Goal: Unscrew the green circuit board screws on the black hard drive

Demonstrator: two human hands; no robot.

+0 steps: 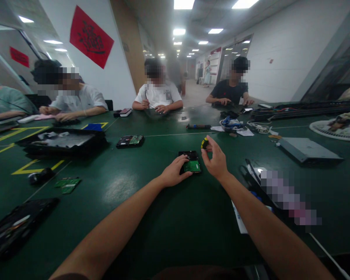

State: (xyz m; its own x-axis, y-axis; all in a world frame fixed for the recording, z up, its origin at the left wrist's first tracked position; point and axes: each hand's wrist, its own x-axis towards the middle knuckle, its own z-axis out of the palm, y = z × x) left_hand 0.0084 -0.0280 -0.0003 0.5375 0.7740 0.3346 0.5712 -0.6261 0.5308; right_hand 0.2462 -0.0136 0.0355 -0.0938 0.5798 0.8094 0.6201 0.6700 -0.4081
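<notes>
My left hand [176,171] lies over the left side of a small black device with a green circuit board [192,166]. Its fingers reach across the top and its thumb lies along the near edge, steadying the device on the table. Just right of and above the board, my right hand [216,159] pinches a short black-and-yellow handle [204,143], apparently a screwdriver's. It is held roughly upright, apart from the board. Any shaft below my fingers is too small or hidden to make out.
On the green table [163,233] stand a black tray [67,142], another opened device [130,140], loose green boards [67,184] and a grey metal box [310,149]. Cables [231,123] lie at the back right. Several people sit across the table.
</notes>
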